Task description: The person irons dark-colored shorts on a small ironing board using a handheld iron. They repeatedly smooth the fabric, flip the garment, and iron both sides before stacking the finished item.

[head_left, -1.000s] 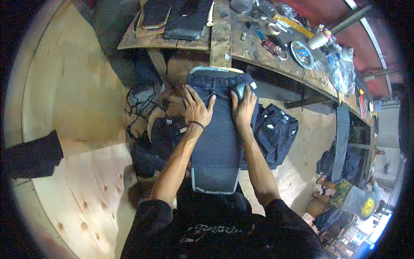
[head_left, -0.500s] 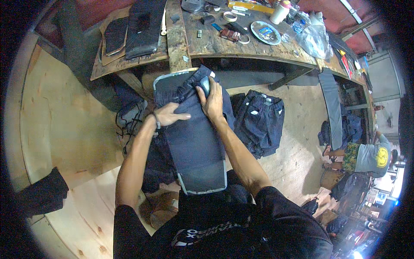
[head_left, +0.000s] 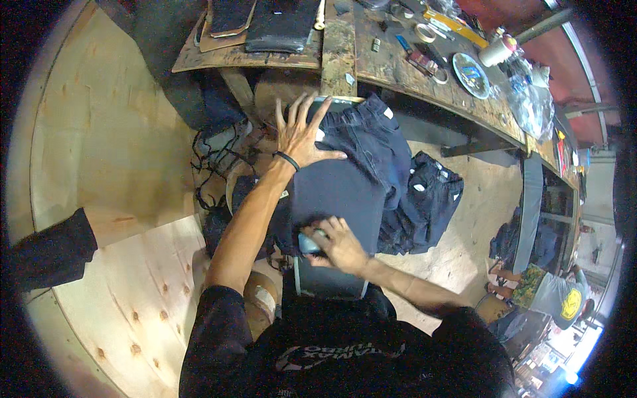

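Note:
A pair of dark navy trousers (head_left: 342,189) lies over a long narrow board (head_left: 332,284), which runs from my lap to the workbench edge. My left hand (head_left: 298,140) is spread on the cloth near the waistband, its fingers stretched toward the board's far end and holding nothing. Closer to my body, my right hand (head_left: 345,249) grips a smooth, rounded pale-blue object (head_left: 310,241) of palm size against the cloth. The hand is slightly blurred, and the object's underside is hidden.
Ahead stands a worn wooden workbench (head_left: 398,73) with a plate (head_left: 471,74), tape rolls, a thread cone (head_left: 497,51) and plastic bags. More dark trousers (head_left: 431,199) lie at right. Plywood sheets (head_left: 126,139) are at left. Another person (head_left: 557,298) is at far right.
My right hand has slid the rounded object from the waistband down toward me. My left hand has moved up to the waistband and spread out. The trousers now hang further right; the view has turned.

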Demonstrator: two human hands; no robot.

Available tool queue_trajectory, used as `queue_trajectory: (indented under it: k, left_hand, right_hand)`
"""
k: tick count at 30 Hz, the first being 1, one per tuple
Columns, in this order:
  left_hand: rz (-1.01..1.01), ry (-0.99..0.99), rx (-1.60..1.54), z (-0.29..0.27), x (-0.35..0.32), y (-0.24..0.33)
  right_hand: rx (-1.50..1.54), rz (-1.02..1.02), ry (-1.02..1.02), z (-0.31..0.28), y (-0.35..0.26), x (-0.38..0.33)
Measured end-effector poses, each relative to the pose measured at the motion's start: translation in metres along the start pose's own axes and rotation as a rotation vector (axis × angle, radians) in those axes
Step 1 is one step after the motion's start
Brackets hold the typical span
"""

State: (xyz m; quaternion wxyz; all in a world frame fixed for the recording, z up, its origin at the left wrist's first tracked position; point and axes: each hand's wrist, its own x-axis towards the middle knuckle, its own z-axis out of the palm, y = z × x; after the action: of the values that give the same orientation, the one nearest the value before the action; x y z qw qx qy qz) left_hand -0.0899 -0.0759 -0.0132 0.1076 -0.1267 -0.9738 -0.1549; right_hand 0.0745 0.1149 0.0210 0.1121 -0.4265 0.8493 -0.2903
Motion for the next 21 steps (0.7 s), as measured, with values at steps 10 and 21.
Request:
queue_trajectory:
  k: [10,21]
  left_hand:
    - [-0.229,-0.154,-0.063,0.009,0.010,-0.003]
    - [-0.338,-0.199,-0.006,0.002,0.012,0.003]
  right_hand:
    - [0.103,0.005,-0.012,0.006,0.021,-0.004]
    - [0.287,0.165,-0.358,-0.061,0.052,0.005]
